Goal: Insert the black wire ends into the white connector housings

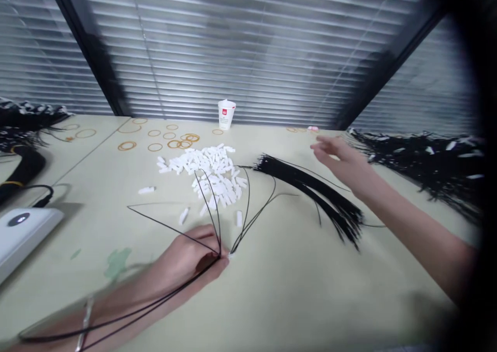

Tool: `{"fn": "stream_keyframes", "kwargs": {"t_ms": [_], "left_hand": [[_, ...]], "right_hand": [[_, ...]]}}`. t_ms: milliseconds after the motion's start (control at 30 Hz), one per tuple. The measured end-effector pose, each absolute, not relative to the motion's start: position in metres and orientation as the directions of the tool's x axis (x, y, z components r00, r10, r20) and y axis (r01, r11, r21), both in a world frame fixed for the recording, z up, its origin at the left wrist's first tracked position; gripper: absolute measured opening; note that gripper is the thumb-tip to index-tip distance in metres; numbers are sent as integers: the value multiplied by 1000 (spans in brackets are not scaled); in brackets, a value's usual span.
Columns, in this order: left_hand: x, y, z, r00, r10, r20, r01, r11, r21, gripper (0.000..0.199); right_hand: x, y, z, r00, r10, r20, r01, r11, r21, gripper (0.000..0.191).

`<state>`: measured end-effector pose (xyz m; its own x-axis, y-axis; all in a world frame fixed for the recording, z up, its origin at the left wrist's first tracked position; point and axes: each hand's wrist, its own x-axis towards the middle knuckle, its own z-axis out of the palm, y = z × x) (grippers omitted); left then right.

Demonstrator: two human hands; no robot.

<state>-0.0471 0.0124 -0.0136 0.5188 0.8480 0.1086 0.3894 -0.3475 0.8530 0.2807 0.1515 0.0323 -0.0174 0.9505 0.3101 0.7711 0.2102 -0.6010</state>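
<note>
My left hand [196,251] is closed in a pinch low in the middle of the view. Between its fingertips is a small white connector piece [232,255], mostly hidden, with several thin black wires [248,222] fanning out from it. Some of these wires run back over my left wrist. On the right, my right hand [344,168] is above the table with its fingers extended and nothing visible in them. A bundle of straight black wires [310,186] lies between my hands. Beyond my left hand is a pile of small white connector pieces [217,171].
Tan rubber bands [174,143] lie scattered at the back left, near a white paper cup [226,115]. A heap of black wires with white ends [427,160] is at far right, another [27,124] at far left. A white device [27,233] sits at the left edge.
</note>
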Motion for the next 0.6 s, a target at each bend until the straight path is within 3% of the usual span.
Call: {"fn": "stream_keyframes", "kwargs": {"t_ms": [100,267,400,600], "left_hand": [[-46,13,-22,485,864,133,393,-351,850,14],[-44,12,-26,460,876,149,384,-347,856,12],[-44,12,-22,463,875,145,431,-365,825,13],[-44,12,-18,467,872,148,463,-384,799,11]], "right_hand": [[295,115,25,-133,967,218,889,214,-406,22],[290,74,13,-247,967,63,943,255,-212,21],[288,75,5,-227,974,-12,959,221,-175,23],[297,80,1,-170,985,-36,957,156,-245,19]]}}
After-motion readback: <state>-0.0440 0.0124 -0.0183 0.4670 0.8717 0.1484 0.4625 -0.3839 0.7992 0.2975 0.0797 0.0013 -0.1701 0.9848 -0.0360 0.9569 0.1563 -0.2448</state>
